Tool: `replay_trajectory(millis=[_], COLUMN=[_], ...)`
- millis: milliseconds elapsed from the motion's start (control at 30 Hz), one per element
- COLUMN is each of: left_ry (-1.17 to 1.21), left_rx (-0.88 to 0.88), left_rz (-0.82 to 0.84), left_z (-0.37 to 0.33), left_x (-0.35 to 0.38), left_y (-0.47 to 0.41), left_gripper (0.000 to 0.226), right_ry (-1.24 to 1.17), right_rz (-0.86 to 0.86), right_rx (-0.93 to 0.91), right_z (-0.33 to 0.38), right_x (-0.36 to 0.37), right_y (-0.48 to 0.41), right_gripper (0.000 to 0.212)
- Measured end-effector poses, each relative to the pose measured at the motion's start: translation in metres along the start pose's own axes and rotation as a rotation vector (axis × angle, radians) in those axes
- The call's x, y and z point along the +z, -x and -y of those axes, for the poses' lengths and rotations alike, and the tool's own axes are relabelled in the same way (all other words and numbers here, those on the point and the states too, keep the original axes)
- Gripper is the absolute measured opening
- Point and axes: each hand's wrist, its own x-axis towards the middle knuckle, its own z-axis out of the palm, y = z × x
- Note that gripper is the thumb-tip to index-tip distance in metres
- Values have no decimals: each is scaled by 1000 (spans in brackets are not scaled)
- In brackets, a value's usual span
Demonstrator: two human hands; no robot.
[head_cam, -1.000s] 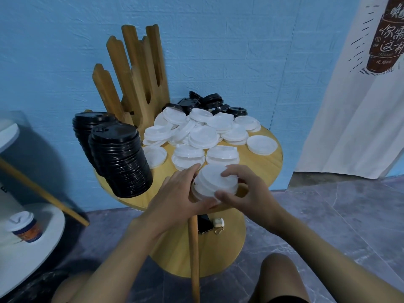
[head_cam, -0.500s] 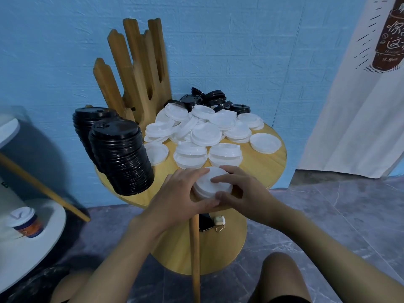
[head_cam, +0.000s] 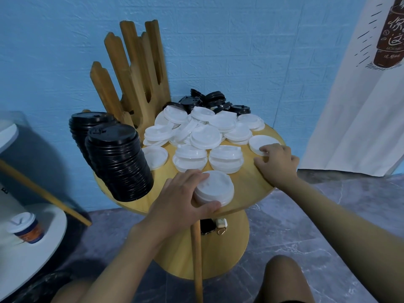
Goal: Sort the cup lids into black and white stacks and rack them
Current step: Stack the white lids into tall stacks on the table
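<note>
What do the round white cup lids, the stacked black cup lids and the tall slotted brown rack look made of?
Round white cup lids: probably thin moulded plastic, satin, faintly translucent at the rims. Stacked black cup lids: likely the same plastic, glossier, highlights on top. Tall slotted brown rack: unpainted wood, matte, visible grain.

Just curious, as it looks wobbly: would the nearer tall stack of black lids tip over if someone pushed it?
Probably, yes: the black stack is tall for its width and seems to lean. Loose nested lids would likely slide apart. Thin plastic, so probably light.
</note>
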Motion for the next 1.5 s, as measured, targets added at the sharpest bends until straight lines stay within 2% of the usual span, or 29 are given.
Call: replay_trajectory(millis=[133, 233, 333, 433, 567, 633, 733, 1067, 1200, 1267, 1367, 1500], left_ry=[-11, -9, -14, -21, -25, -24, -29, -4, 14, 19, 30, 49], left_rx=[9, 12, 9, 8, 0, -2, -6, -25, -59, -56, -47, -57], left_rz=[-3, -8, -7, -5, -5, -3, -2, 1, 3, -11, -51, -66], left_z=[0, 1, 1, 0, -2, -2, -3, -3, -3, -4, -5, -7], left_x=[0, 1, 1, 1, 0, 0, 0, -1, -1, -1, -1, -1], left_y=[0, 0, 0, 0, 1, 2, 2, 1, 2, 2, 2, 3], left_gripper=[70, 71, 72, 72, 71, 72, 73, 73, 76, 79, 86, 93], right_ry=[-56, -152, -382, -625, -776, -769, -585, -302, -423, -482, -529, -575], right_rz=[-74, -108, -86, -127, -230, -151, -11, 146, 0, -48, 20, 223], right_rx=[-24, -107, -168, -105, 24, 97, 121, -23, -1, -68, -207, -382], right_z=[0, 0, 5, 14, 15, 10, 2, -1, 1, 6, 19, 37], right_x=[2, 2, 0, -10, -18, -18, -16, -19, -25, -32, -37, -33], right_y=[2, 11, 24, 30, 26, 23, 18, 32, 37, 44, 59, 78], right_gripper=[9, 8, 11, 15, 17, 25, 20, 46, 43, 40, 34, 30])
